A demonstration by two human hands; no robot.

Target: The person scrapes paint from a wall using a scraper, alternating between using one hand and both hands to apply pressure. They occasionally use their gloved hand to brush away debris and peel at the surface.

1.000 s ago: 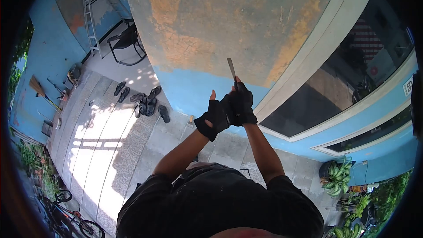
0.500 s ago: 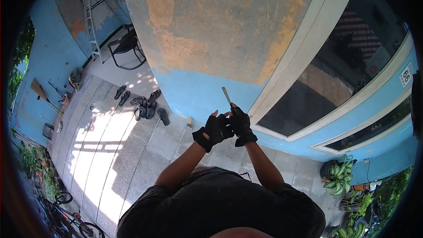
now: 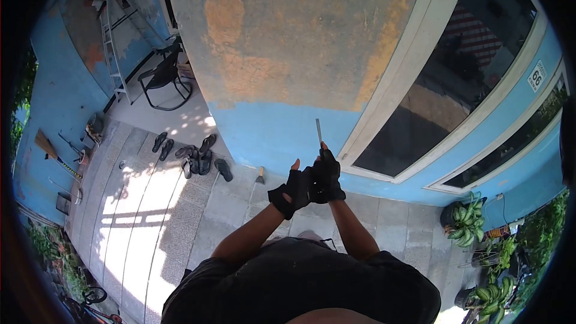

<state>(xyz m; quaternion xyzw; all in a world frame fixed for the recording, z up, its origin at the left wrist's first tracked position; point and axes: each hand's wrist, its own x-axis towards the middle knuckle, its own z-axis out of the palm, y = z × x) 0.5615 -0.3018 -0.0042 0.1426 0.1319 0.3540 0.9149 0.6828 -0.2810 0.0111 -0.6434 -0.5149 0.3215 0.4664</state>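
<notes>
Both hands wear black fingerless gloves and meet in front of my chest, before the low blue part of the wall. My right hand (image 3: 326, 177) is closed round a chisel-like tool (image 3: 318, 131); its narrow, flat metal blade points up toward the wall, and its handle is hidden in the fist. Pressed against the right glove is my left hand (image 3: 294, 189), thumb raised and its other fingers hidden. On the paving at the wall's foot, a brush (image 3: 260, 176) with a light wooden handle leans upright, left of my hands.
The wall (image 3: 300, 42) has a large bare grey and orange patch above blue paint. A framed window (image 3: 432, 108) is on the right, potted plants (image 3: 465, 222) below it. Several sandals (image 3: 195, 159), a black chair (image 3: 165, 78) and a stepladder (image 3: 111, 48) stand left.
My hands have drawn closer together, the left now pressed on the right glove. The blade has turned more upright. The whole view has shifted slightly.
</notes>
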